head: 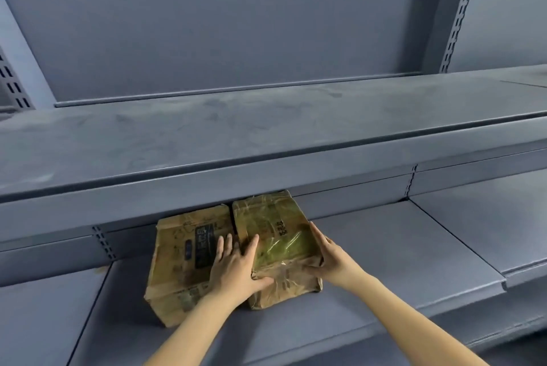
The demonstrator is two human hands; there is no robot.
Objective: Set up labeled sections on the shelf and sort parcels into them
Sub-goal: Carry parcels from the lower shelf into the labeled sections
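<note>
The taped parcel [275, 244] lies on the lower shelf [384, 262] beside the printed parcel [180, 262], long axis pointing rearward, framed by your left hand [233, 268] spread flat on top and your right hand [327, 259] pressing straight-fingered against its right side.

Matt metal shelf [384, 247]; creased cardboard parcels [275, 235], glossy tape.
</note>
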